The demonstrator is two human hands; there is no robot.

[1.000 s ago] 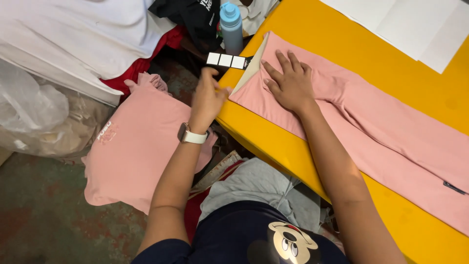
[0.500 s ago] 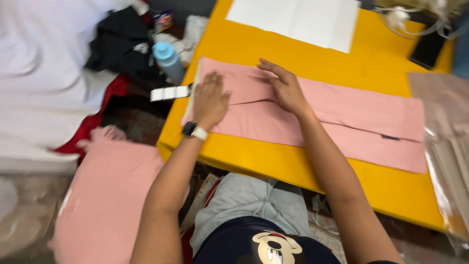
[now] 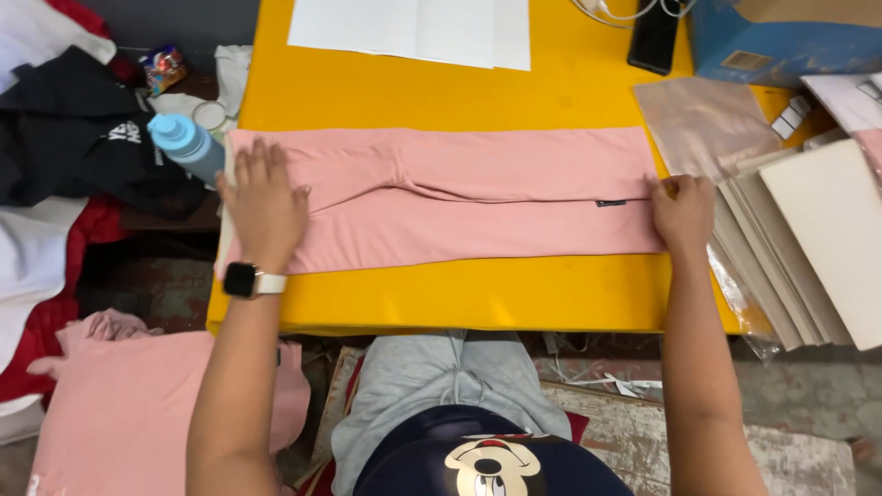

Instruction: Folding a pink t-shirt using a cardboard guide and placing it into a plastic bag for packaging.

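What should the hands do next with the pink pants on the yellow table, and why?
Probably fold them in half: carry the leg end under the right hand over to the waist end that the left hand presses flat. The pink pants already lie smooth and stretched full length on the yellow table, with one hand at each end.

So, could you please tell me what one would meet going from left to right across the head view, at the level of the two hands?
Black garment → blue plastic bottle → left hand → pink folded leggings → right hand → stack of pale cardboard sheets.
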